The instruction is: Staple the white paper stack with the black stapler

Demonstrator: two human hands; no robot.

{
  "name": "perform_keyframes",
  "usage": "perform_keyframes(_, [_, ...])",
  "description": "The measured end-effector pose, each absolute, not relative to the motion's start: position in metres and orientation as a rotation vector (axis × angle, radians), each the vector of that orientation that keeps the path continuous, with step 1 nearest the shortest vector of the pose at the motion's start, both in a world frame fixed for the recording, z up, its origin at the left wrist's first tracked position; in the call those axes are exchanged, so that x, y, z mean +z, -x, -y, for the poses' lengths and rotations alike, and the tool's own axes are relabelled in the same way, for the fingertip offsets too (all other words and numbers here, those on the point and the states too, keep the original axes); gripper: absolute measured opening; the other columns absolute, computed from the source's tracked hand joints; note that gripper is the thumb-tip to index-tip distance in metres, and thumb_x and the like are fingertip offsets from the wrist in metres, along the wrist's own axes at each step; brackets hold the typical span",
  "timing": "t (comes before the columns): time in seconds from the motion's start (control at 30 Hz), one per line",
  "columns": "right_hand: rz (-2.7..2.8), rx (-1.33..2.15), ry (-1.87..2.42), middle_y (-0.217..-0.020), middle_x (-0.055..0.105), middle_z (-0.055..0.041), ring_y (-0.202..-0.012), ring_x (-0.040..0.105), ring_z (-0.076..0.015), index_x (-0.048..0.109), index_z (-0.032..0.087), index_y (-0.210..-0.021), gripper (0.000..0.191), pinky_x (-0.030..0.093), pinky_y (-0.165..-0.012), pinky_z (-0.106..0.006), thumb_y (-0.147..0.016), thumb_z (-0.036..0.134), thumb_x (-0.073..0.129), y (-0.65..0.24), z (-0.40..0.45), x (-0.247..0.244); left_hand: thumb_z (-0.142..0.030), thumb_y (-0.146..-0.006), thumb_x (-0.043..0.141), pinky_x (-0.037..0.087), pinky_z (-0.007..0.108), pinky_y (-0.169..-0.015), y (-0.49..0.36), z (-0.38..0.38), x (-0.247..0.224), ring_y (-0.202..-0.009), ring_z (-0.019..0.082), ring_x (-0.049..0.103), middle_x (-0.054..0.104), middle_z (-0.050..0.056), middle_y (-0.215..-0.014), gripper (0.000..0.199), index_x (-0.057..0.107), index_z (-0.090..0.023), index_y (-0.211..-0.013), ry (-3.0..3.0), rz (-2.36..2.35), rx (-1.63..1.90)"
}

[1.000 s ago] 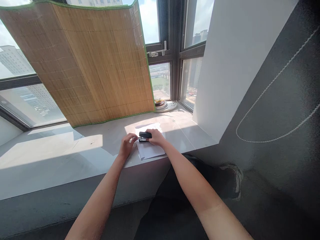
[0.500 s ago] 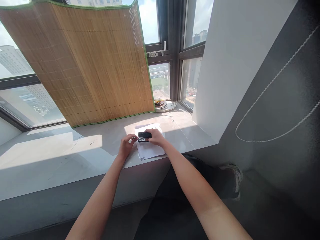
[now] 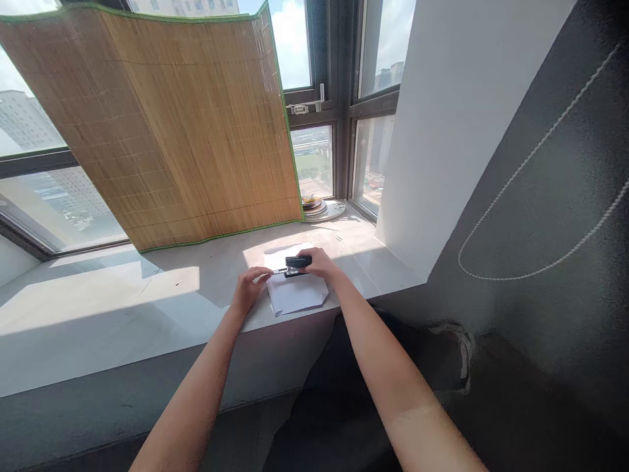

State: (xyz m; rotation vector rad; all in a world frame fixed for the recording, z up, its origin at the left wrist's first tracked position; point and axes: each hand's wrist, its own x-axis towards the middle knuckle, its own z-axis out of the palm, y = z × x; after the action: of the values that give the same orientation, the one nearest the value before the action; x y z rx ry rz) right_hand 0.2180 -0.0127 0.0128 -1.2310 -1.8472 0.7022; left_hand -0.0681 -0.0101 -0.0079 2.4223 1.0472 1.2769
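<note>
My right hand [image 3: 323,263] grips a black stapler [image 3: 298,262] from its right end, above white paper sheets [image 3: 299,296] on the window sill. The stapler's upper and lower arms stand apart at the left. From that end a thin strip [image 3: 279,270] juts out, and my left hand [image 3: 249,285] pinches its tip. Whether the strip is the stapler's staple tray is too small to tell. The sheets lie near the sill's front edge, their upper part partly covered by the stapler and my right hand.
A bamboo mat [image 3: 196,131] with green edging hangs or leans before the windows. A stack of plates [image 3: 317,210] stands in the sill's corner. A white beaded cord [image 3: 511,278] loops at the right. The sill's front edge [image 3: 206,342] drops off below my arms.
My right hand has moved a little to the right with the stapler. A thin strip now shows between the stapler and my left fingers, which have hardly moved.
</note>
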Motion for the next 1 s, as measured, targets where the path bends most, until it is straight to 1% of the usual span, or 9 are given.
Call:
perform_keyframes(0.1, [1.85,0.815,1.173,-0.092,0.078,-0.0023,-0.088,0.069,-0.0201,0.084,0.021,-0.097,0.033,0.05,-0.078,-0.029,-0.066,0.012,0.082,-0.224,0.013,0.011,-0.035,-0.096,0.069,0.061,0.043,-0.089,0.066,0.012,-0.008,-0.093,0.025,0.076,0.081,0.005,-0.097,0.015,0.079,-0.026,-0.091,-2.505,-0.945,1.186])
perform_keyframes(0.2, [1.896,0.87,1.06,-0.089,0.078,-0.0008,-0.084,0.068,-0.0187,0.085,0.021,-0.099,0.033,0.049,-0.077,-0.028,-0.067,0.015,0.083,-0.215,0.015,0.011,-0.034,-0.093,0.073,0.06,0.044,-0.091,0.064,0.013,-0.007,-0.095,0.024,0.074,0.079,0.004,-0.099,0.011,0.074,-0.026,-0.1,-2.497,-0.965,1.189])
perform_keyframes(0.33, [2.001,0.805,0.966,-0.087,0.078,0.0002,-0.082,0.067,-0.0177,0.086,0.023,-0.1,0.034,0.048,-0.076,-0.027,-0.068,0.015,0.084,-0.192,0.018,0.012,-0.032,-0.088,0.076,0.058,0.041,-0.09,0.065,0.012,-0.008,-0.093,0.021,0.072,0.075,0.002,-0.102,0.02,0.064,-0.025,-0.103,-2.451,-1.008,1.213])
perform_keyframes(0.5, [2.0,0.687,0.878,-0.088,0.079,0.0003,-0.082,0.066,-0.0173,0.086,0.024,-0.101,0.032,0.047,-0.076,-0.027,-0.07,0.016,0.085,-0.178,0.02,0.014,-0.027,-0.088,0.071,0.056,0.037,-0.086,0.068,0.009,-0.009,-0.09,0.02,0.069,0.073,0.0,-0.098,0.016,0.061,-0.025,-0.101,-2.466,-1.054,1.237])
perform_keyframes(0.7, [2.055,0.698,0.933,-0.083,0.077,0.0016,-0.08,0.067,-0.0176,0.086,0.023,-0.097,0.031,0.048,-0.075,-0.027,-0.068,0.013,0.085,-0.197,0.018,0.018,-0.035,-0.09,0.074,0.056,0.039,-0.087,0.067,0.01,-0.008,-0.093,0.022,0.069,0.072,0.003,-0.101,0.02,0.061,-0.024,-0.101,-2.573,-1.055,1.169])
perform_keyframes(0.77, [1.957,0.669,1.077,-0.089,0.079,0.0001,-0.084,0.07,-0.0195,0.086,0.024,-0.101,0.035,0.05,-0.078,-0.029,-0.068,0.012,0.084,-0.214,0.018,0.019,-0.037,-0.093,0.071,0.057,0.042,-0.093,0.066,0.01,-0.008,-0.101,0.025,0.07,0.072,0.006,-0.108,0.019,0.063,-0.024,-0.105,-2.587,-1.073,1.146])
perform_keyframes(0.87, [1.711,0.486,1.382,-0.111,0.08,-0.0027,-0.104,0.071,-0.0246,0.082,0.028,-0.117,0.045,0.051,-0.093,-0.036,-0.075,0.014,0.081,-0.243,0.018,0.019,-0.038,-0.098,0.063,0.053,0.049,-0.109,0.065,0.007,-0.01,-0.126,0.029,0.065,0.07,0.01,-0.133,0.021,0.069,-0.025,-0.114,-2.638,-1.07,0.998])
perform_keyframes(0.93, [1.601,0.35,1.592,-0.122,0.078,-0.0035,-0.118,0.067,-0.0288,0.08,0.031,-0.124,0.047,0.048,-0.103,-0.044,-0.08,0.014,0.076,-0.258,0.019,0.019,-0.04,-0.099,0.06,0.048,0.053,-0.116,0.064,0.005,-0.012,-0.138,0.032,0.059,0.065,0.01,-0.147,0.028,0.072,-0.026,-0.121,-2.664,-1.08,0.85])
perform_keyframes(1.0, [1.541,0.28,1.765,-0.127,0.077,-0.0043,-0.126,0.062,-0.032,0.079,0.033,-0.125,0.048,0.042,-0.108,-0.051,-0.082,0.012,0.072,-0.267,0.019,0.018,-0.043,-0.099,0.059,0.047,0.053,-0.117,0.063,0.004,-0.014,-0.139,0.033,0.059,0.065,0.01,-0.148,0.034,0.074,-0.027,-0.125,-2.652,-1.116,0.75])
